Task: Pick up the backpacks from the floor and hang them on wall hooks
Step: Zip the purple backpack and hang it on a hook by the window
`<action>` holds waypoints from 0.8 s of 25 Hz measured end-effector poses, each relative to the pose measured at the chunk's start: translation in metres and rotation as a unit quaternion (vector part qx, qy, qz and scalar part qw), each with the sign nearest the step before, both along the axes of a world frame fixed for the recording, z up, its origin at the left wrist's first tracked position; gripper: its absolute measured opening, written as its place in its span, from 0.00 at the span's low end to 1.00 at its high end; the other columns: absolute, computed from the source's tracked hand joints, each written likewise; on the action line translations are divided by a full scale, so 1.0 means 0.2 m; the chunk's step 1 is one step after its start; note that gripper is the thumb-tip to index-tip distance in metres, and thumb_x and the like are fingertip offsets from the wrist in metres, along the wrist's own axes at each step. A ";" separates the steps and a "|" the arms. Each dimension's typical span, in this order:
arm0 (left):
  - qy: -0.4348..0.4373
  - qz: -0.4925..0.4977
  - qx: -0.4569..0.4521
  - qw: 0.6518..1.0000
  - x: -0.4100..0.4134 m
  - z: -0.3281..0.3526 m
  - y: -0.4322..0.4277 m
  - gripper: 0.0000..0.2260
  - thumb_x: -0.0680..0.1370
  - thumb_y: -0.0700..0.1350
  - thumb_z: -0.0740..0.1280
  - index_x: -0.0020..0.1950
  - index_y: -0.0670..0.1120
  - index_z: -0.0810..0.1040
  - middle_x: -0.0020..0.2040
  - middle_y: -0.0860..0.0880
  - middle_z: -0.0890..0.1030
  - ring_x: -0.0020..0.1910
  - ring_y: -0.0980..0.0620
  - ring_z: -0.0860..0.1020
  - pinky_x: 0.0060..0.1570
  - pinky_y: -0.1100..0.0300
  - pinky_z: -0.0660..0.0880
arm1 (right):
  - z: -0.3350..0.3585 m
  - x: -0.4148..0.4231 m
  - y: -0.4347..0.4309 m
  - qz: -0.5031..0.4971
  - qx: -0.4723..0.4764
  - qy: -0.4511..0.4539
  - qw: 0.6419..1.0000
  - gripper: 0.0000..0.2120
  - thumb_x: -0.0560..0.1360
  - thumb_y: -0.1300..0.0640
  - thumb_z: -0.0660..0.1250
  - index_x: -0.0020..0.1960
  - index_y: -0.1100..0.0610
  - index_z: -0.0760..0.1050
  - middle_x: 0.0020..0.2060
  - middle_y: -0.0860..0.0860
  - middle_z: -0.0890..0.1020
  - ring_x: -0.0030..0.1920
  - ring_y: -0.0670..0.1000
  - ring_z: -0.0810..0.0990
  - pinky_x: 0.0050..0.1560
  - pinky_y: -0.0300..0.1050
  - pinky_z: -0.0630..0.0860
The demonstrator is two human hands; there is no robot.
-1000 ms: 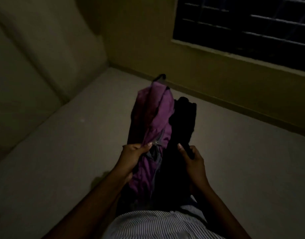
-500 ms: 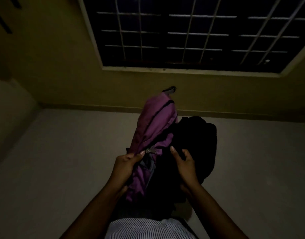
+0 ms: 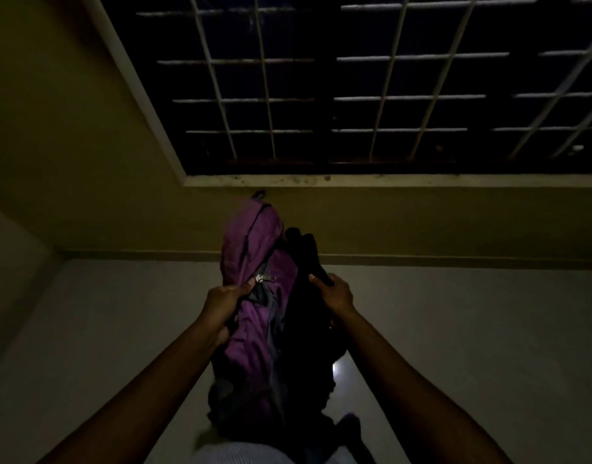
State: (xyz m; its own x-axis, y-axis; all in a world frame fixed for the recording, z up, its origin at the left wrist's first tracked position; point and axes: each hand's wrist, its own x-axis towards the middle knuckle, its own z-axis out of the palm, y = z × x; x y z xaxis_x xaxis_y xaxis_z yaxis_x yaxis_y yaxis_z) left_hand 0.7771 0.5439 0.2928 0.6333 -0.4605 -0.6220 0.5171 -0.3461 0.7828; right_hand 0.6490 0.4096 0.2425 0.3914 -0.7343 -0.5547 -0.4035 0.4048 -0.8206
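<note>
Below the barred dark window (image 3: 371, 88), 2 bags are held up off the pale floor (image 3: 472, 329): the left hand (image 3: 226, 301) clutches the crumpled purple fabric backpack (image 3: 254, 296) near its metal zipper pull (image 3: 265, 278), and the right hand (image 3: 335, 291) grips the black fabric backpack (image 3: 304, 329) touching it.

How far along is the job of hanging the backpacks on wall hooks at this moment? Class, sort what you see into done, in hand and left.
Done: the purple backpack is off the floor.
In hand: the left hand grips its purple fabric near the zip pull; the right hand grips its dark side.
Left: nothing hangs yet, and no hook shows on the wall under the window.
</note>
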 end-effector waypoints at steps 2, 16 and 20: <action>-0.001 0.023 0.008 1.000 0.11 -0.02 -0.11 0.08 0.74 0.41 0.69 0.50 0.39 0.79 0.53 0.41 0.79 0.39 0.49 0.78 0.45 0.59 0.76 | -0.04 0.14 -0.13 0.031 0.011 0.014 0.999 0.21 0.76 0.51 0.66 0.63 0.62 0.74 0.60 0.59 0.79 0.57 0.57 0.78 0.50 0.41 0.71; 0.118 0.239 -0.120 0.956 0.20 -0.02 -0.40 0.07 0.77 0.44 0.64 0.48 0.41 0.79 0.32 0.48 0.85 0.34 0.52 0.81 0.30 0.64 0.80 | 0.31 0.33 -0.26 0.285 -0.004 -0.117 0.951 0.19 0.79 0.54 0.60 0.68 0.58 0.70 0.63 0.50 0.75 0.62 0.45 0.72 0.57 0.30 0.69; 0.105 0.199 -0.155 0.962 0.04 -0.02 -0.40 0.11 0.78 0.44 0.63 0.58 0.41 0.77 0.47 0.45 0.83 0.37 0.53 0.82 0.37 0.64 0.80 | 0.35 0.26 -0.34 0.267 -0.068 -0.087 0.957 0.18 0.77 0.49 0.62 0.65 0.53 0.74 0.63 0.50 0.77 0.63 0.47 0.74 0.61 0.37 0.70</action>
